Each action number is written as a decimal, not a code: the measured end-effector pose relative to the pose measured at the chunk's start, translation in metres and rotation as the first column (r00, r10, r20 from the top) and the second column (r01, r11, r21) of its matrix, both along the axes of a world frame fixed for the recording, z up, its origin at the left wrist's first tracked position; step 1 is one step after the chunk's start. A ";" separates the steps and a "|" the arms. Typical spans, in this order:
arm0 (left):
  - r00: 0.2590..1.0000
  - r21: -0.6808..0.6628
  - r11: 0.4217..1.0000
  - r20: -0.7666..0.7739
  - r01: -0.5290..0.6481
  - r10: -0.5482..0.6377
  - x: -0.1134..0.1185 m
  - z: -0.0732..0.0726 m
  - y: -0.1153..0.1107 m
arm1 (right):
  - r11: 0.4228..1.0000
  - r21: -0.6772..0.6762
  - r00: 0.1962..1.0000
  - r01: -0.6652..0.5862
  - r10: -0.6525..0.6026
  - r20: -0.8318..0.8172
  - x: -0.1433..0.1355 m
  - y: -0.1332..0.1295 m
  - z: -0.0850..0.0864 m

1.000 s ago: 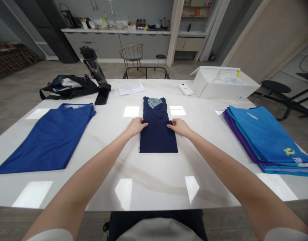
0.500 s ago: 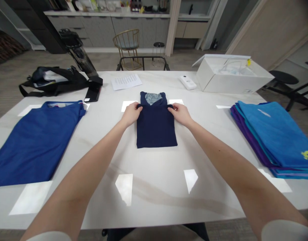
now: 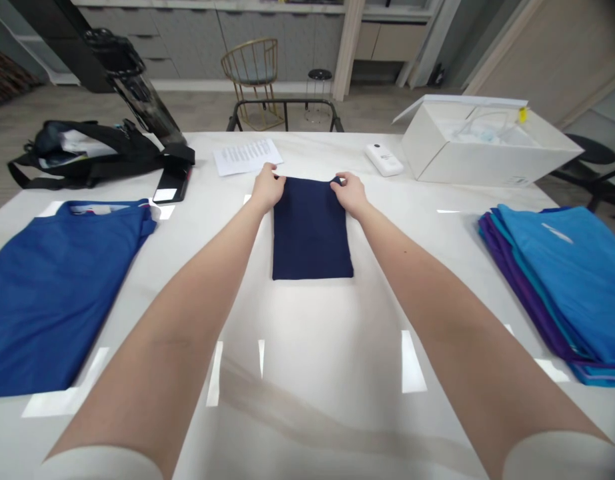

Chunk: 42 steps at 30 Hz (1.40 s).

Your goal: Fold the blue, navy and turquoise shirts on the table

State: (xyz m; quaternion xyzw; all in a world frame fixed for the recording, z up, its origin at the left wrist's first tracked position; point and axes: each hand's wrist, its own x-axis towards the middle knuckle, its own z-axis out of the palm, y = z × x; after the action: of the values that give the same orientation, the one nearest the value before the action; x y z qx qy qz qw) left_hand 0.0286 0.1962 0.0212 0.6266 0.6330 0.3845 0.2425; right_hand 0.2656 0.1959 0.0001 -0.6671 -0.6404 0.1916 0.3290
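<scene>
We took the white box (image 3: pixel 487 160) as our reference. The navy cloth (image 3: pixel 311 230) lay on the counter (image 3: pixel 312 333), left of the box and nearer to the wearer.

We found the left hand (image 3: pixel 268 189) at the cloth's far left corner and the right hand (image 3: pixel 351 193) at its far right corner. The fingers of both were drawn narrow, each set pinching cloth between thumb and fingertips. We could not tell how many layers they held, nor whether the far edge was lifted or resting flat.

In our judgement, good handling of this step called for an equal pull at both corners, the far edge kept level and parallel to the near one, and the layers matched before either pinch was eased. A stronger pull on one side would probably have skewed the sides, and a hasty release could have left a ridge.

On appearance, we recorded a neat, folded rectangle, plain and very dark, with no print on the exposed face. The near edge ran almost straight; the right side slanted slightly outward toward the wearer. We saw no marked crease across the middle. A stack of shirts (image 3: pixel 567 287) lay on the box's near side, well apart from the cloth.
</scene>
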 end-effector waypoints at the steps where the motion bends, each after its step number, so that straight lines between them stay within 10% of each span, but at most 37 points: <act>1: 0.998 0.045 0.999 -0.058 -0.017 0.019 0.004 -0.002 -0.005 | 1.000 0.001 0.999 -0.004 0.004 0.037 -0.002 -0.001 -0.003; 5: 0.945 0.185 0.967 -0.308 0.177 -0.114 0.025 -0.010 -0.029 | 0.992 0.123 0.969 -0.039 0.007 0.249 -0.020 -0.019 -0.004; 11: 0.764 -0.174 0.922 -0.518 0.346 -0.384 0.041 -0.024 -0.034 | 0.956 -0.043 0.875 -0.289 0.283 0.393 -0.051 -0.036 -0.003; 26: 0.864 -0.030 0.966 -0.441 0.256 -0.243 0.057 -0.027 -0.076 | 0.932 -0.095 0.838 -0.349 0.356 0.415 -0.053 -0.063 -0.009; 42: 0.679 -0.040 0.904 -0.647 0.426 -0.348 0.053 -0.029 -0.155 | 0.952 -0.111 0.893 -0.287 0.308 0.328 -0.049 -0.144 -0.002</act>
State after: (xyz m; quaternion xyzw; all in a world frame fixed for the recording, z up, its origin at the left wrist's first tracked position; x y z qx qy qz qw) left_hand 0.0812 0.0408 -0.0075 0.8516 0.5068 0.1231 0.0520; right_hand 0.2166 0.0522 -0.0023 -0.5938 -0.7760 0.1401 0.1598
